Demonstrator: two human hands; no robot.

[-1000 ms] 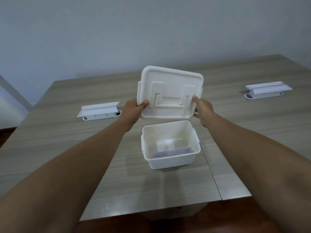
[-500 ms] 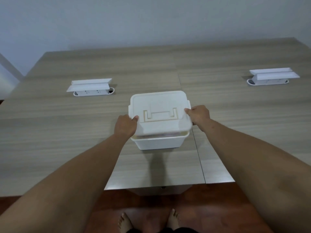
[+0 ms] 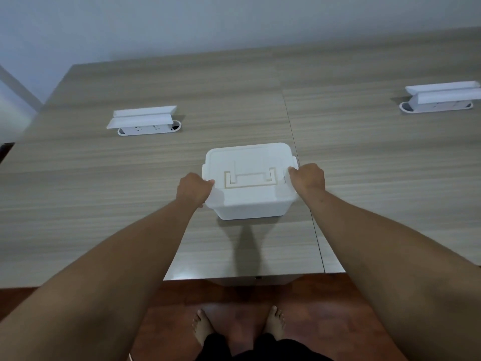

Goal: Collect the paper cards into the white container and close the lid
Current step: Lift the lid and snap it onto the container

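The white container [image 3: 251, 208] stands on the wooden table [image 3: 104, 194], near its front edge, with the lid [image 3: 248, 175] seated flat on top; the recessed carry handle [image 3: 250, 177] lies folded into the lid's centre. The left hand [image 3: 194, 190] is closed around the lid's left edge, thumb on the top surface and the other fingers curled under the rim and out of sight. The right hand [image 3: 308, 178] is closed on the lid's right edge in the same manner, at the side latch; whether that latch is engaged cannot be told. Both grips are narrow, pinching only the lid's margin. The paper cards are not visible; the lid covers the container's interior. Between the two grips only the lid and handle are present, and nothing blocks either hand. A seam [image 3: 303, 183] between table panels runs front to back directly under the right hand. Well beyond and outboard of the left grip sits a white socket unit [image 3: 145, 121] with its cover raised; a second socket unit [image 3: 442, 99] sits well beyond and outboard of the right grip. Both are well apart from the container. Behind the grips, towards the person, both bare forearms extend over the table edge, and bare feet [image 3: 203, 327] stand on the red-brown floor [image 3: 325, 308].
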